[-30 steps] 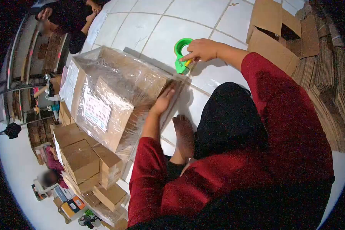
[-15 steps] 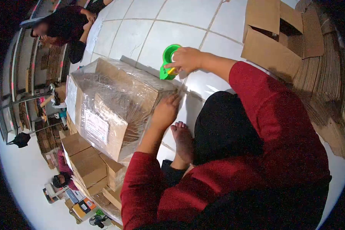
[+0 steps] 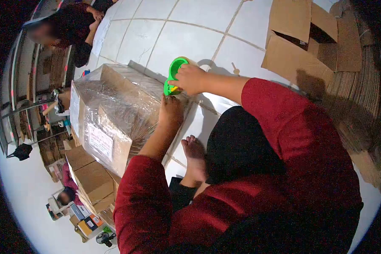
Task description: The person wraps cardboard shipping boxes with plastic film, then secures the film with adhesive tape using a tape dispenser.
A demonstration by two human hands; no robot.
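My right hand [image 3: 190, 79] is closed around a green tape dispenser [image 3: 172, 76] with a yellow part at its lower end. The dispenser is held over the far edge of a carton wrapped in clear plastic film [image 3: 114, 101]. My left hand [image 3: 171, 112] lies on the near side of that carton, its fingers pressed flat against the film. Its fingertips are right beside the dispenser's lower end. Any strip of tape between the two hands is too faint to make out. A printed white label [image 3: 100, 141] shows through the film on the carton's side.
An open cardboard box [image 3: 296, 53] stands at upper right beside a stack of flattened cardboard [image 3: 351, 101]. More cartons [image 3: 91, 180] sit at lower left. One person [image 3: 67, 29] is at upper left, another [image 3: 67, 192] at lower left. My bare foot [image 3: 194, 154] rests on the tiled floor.
My right hand has moved the tape dispenser left and slightly down, onto the carton's edge. My left hand has shifted left and up, so the two hands are now close together.
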